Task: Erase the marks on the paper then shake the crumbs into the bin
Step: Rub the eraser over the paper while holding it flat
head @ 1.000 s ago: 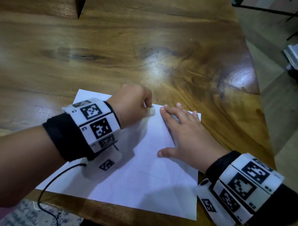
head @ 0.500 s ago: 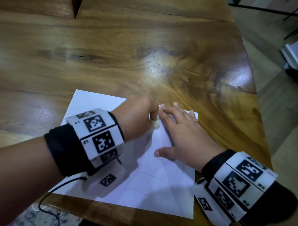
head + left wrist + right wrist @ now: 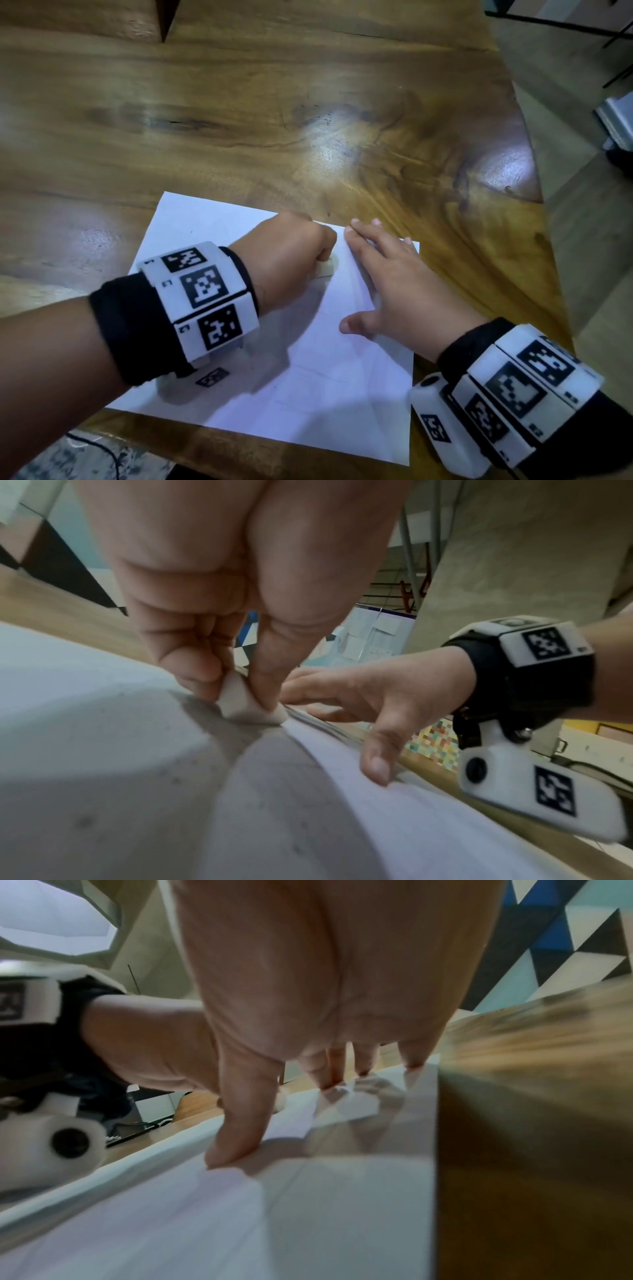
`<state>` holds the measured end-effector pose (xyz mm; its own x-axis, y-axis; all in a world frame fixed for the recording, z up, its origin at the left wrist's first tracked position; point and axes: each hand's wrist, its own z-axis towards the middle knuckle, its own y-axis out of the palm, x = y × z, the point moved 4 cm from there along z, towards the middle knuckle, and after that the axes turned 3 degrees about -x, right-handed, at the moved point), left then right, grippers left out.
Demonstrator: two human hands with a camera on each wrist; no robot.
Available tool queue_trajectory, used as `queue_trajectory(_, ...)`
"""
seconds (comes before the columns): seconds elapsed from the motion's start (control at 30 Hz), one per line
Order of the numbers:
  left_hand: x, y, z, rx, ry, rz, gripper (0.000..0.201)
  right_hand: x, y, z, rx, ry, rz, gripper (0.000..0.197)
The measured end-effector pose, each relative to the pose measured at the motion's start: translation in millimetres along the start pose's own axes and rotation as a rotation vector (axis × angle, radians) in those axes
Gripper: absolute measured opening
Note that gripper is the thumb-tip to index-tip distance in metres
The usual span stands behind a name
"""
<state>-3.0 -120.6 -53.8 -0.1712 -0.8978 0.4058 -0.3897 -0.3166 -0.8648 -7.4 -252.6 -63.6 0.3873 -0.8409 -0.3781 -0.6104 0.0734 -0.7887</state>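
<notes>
Pinched in left hand [image 3: 287, 253], eraser [image 3: 324, 269] rubbing paper [image 3: 308, 387] just beside right hand [image 3: 394, 284], flat, fingers straight, pinning sheet.

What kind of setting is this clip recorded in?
Probably an indoor office or study room: a polished wooden table, papers pinned on a board, and a geometric patterned wall.

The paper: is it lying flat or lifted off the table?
Flat: the paper lies spread on the wooden table, the right hand pressing it.
</notes>
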Motion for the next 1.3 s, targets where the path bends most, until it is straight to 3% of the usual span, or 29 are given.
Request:
queue_trajectory(0.1,3,-1,-3,0.023,-0.008,0.009,0.005,9,-4,-5,-0.003,0.005,-0.002,0.109)
queue_trajectory(0.2,-3,-13,4,-0.053,-0.086,-0.113,0.004,10,-2,-7,-0.027,-0.002,-0.012,0.109)
queue_trajectory(0.37,-7,-28,25,0.103,-0.137,-0.204,0.008,10,-1,-7,-0.032,-0.005,-0.017,0.107)
queue_trajectory(0.53,9,-6,12,-0.088,-0.035,-0.168,0.009,10,-1,-8,-0.032,-0.008,0.000,0.108)
queue_trajectory(0.7,5,-22,27,0.066,-0.095,-0.154,0.013,11,0,-7,-0.026,-0.010,-0.002,0.108)
queue_trajectory(0.83,20,-4,15,-0.097,0.013,-0.120,0.011,11,1,-6,-0.020,-0.010,0.002,0.108)
queue_trajectory(1.0,8,-24,30,0.084,-0.075,-0.141,0.014,11,0,-7,-0.024,-0.015,-0.010,0.108)
queue_trajectory(1.17,23,-4,15,-0.099,0.017,-0.108,0.014,11,0,-7,-0.016,-0.011,0.003,0.108)
queue_trajectory(1.3,11,-25,32,0.096,-0.073,-0.144,0.014,11,0,-7,-0.022,-0.012,-0.015,0.108)
